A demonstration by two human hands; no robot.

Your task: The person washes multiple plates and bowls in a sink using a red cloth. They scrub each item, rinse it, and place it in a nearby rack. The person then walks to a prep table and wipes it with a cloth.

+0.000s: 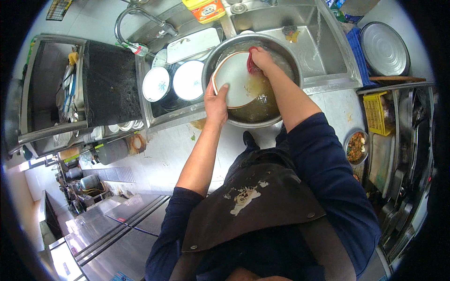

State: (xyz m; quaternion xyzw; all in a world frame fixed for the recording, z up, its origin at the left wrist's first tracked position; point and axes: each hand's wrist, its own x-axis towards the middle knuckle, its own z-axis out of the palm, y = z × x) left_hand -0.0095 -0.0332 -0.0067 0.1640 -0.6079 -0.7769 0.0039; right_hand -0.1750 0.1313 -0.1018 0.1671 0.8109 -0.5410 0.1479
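Observation:
A large round metal basin (298, 65) with cloudy brownish water rests over the divider and front edge of a double steel sink. My left hand (217, 104) grips the left rim of a white plate with a brown edge (233, 79), thumb on its face. The plate is tilted, its lower right side partly in the water. In my right hand (262, 59) is a red cloth (251, 62), pressed near the plate's upper right edge. A round white dish with a blue pattern (156, 84) and another such dish (188, 80) lie in the left sink, beside a white rectangular tray (193, 45).
A curved faucet (121, 23) arches over the left sink. The right sink (330, 66) holds a dark scrubber (289, 30). A yellow jug (205, 10) stands behind the basin. Left is a rack with utensils (68, 87); right, a blue crate (355, 52) and a bowl of food scraps (356, 147).

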